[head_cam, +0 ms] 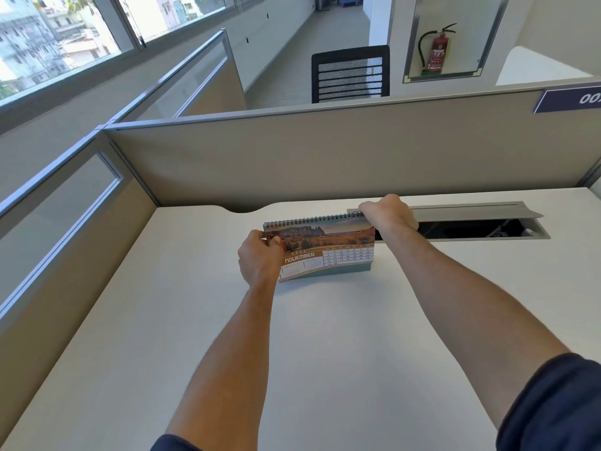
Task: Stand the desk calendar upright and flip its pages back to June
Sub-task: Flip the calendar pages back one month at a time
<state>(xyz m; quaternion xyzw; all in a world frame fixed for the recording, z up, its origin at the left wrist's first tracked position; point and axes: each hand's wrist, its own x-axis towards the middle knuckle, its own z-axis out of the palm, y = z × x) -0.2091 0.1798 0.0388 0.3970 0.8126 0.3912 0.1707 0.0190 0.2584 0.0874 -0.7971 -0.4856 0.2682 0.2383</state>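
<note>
The left hand (260, 260) covers the left edge of the spiral-bound desk calendar (325, 247); its small date figures blur. The right hand (388, 212) hides the binding's end. The navy partition sign (569, 99) runs off-frame.

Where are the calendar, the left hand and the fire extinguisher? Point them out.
calendar (328, 237): head view, on the landscape photo.
left hand (258, 260): head view, back of the hand.
fire extinguisher (437, 53): head view, red cylinder body.
</note>
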